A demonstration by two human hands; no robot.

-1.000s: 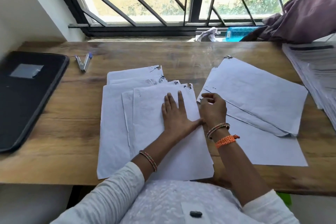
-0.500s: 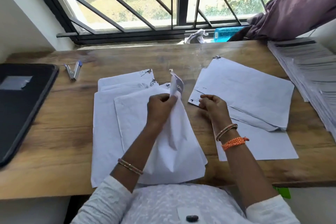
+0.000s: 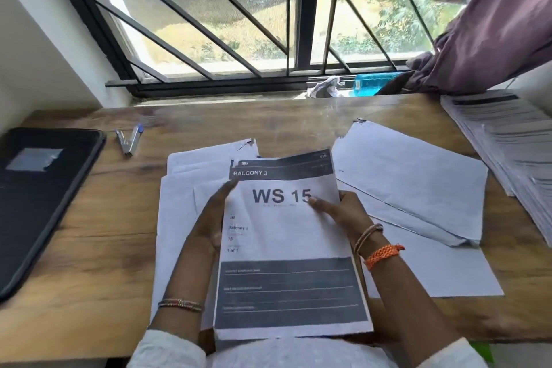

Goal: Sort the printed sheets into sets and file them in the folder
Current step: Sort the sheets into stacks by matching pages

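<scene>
Since the earlier frame we have lifted the set (image 3: pixel 286 248) off the near pile and turned it face up, so its "WS 15" print now shows. Our left hand (image 3: pixel 209 227) lies under its left edge, fingers fairly straight and supporting it; our right hand (image 3: pixel 343 212) pinches the right edge, thumb on the print. The set hangs over the near edge of the surface (image 3: pixel 98 248), above the blank-side sheets (image 3: pixel 176 209) on the left pile. A second pile (image 3: pixel 418 188) lies to the right, an unsorted stack (image 3: pixel 507 152) far right, and the folder (image 3: pixel 38 194) is shut at far left, well apart.

The grip looks light, so we judge the set could slide or fan out. Setting it on the wrong pile would mix sets, since both piles lie face down and look alike
</scene>
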